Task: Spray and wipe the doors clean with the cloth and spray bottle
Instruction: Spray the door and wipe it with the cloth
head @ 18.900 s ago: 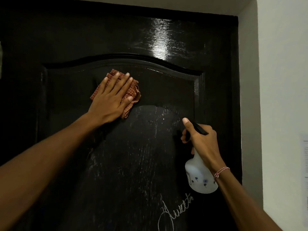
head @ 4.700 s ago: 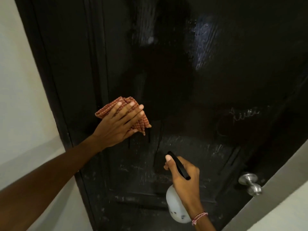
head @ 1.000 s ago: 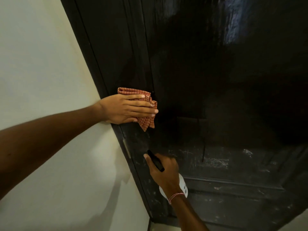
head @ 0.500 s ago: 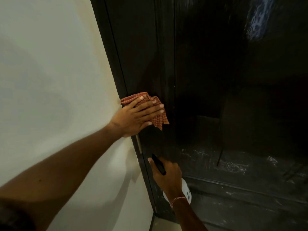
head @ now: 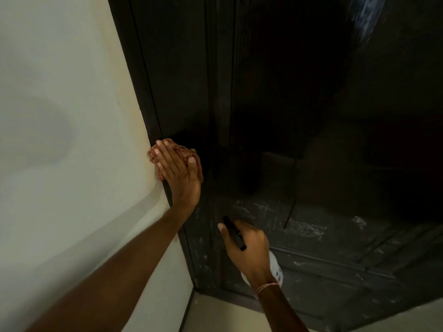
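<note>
Indoor doorway in what looks like a home: a glossy black panelled wooden door (head: 311, 140), scuffed with chalky marks across its lower panel, set in a black frame (head: 141, 80) against a plain cream plastered wall (head: 60, 116), with pale floor (head: 227, 317) below the door's bottom edge.

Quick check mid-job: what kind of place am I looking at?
Probably indoors in a home, at a doorway: a dark panelled door set in its frame, a plain painted wall right beside it, and a strip of pale floor below.
</note>
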### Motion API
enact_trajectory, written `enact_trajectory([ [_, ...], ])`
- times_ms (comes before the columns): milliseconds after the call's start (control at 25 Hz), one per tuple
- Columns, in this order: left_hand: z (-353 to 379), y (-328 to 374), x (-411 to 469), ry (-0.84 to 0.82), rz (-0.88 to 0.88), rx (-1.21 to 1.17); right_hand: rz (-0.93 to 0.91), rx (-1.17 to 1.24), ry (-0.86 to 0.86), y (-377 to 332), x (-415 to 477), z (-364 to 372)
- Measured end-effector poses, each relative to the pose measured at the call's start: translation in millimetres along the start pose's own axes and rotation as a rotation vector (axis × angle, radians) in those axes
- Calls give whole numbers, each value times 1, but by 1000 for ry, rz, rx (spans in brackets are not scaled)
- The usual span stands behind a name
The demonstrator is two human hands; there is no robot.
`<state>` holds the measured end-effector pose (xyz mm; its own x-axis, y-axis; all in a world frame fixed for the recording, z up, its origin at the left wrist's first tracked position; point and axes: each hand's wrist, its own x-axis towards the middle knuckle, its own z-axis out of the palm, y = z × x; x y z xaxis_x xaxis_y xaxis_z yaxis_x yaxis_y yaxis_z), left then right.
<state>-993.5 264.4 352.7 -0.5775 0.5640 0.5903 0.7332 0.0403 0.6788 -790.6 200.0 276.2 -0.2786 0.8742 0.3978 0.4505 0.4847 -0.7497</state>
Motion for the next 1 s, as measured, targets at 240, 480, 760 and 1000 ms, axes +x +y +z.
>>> enact_trajectory([
  [240,0,5,-1,24,-38,131,52,58,-92,5,-8,-3],
  [480,3,-1,2,-3,134,139,-35,208,56,9,-10,-6],
  [760,39,51,-37,-71,19,-151,2,163,73,42,-29,-29],
  [1000,78,71,-82,-134,-74,-241,249,299,170,54,-41,-63],
])
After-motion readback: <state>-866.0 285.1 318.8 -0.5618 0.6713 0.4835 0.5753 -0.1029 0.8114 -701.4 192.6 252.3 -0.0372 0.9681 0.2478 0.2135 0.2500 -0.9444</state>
